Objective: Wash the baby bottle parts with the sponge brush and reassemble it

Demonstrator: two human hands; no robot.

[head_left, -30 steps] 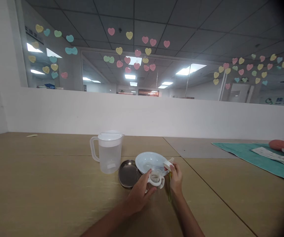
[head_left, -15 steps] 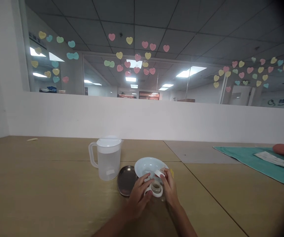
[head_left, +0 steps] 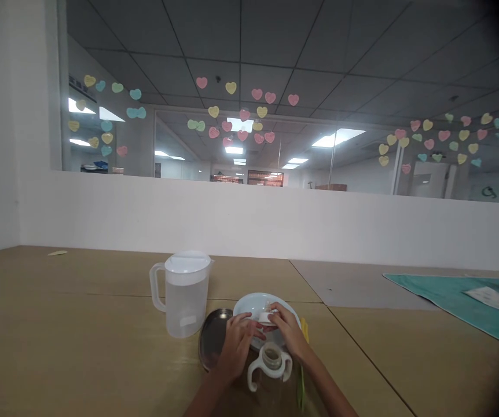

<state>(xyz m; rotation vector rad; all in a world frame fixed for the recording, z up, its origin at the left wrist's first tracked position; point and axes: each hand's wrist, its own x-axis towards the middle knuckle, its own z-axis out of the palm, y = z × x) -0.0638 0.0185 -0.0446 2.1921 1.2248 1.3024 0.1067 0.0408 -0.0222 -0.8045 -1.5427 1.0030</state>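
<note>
My right hand [head_left: 287, 330] pinches a white bottle collar [head_left: 265, 317] with a pale teat-like tip, over a light-blue bowl [head_left: 249, 301]. Close by on its left, my left hand [head_left: 238, 340] has its fingers stretched toward the collar; whether they touch it I cannot tell. Below the hands, an uncapped clear baby bottle [head_left: 272, 358] stands upright with its mouth facing up. A white two-handled ring [head_left: 254, 369] sits around its neck. The bowl's inside is partly hidden by my hands.
A lidded clear pitcher [head_left: 186, 307] of water stands left of a dark metal tray [head_left: 212, 341]. Yellow-green tongs or a brush handle [head_left: 304, 330] lies right of the bowl. A teal cloth [head_left: 440, 295] with items on it lies far right, before the white wall [head_left: 232, 214].
Both hands have moved away from the bottle, over the bowl, with the collar in the right one. My left hand has let go of the bottle. The view has tilted up slightly.
</note>
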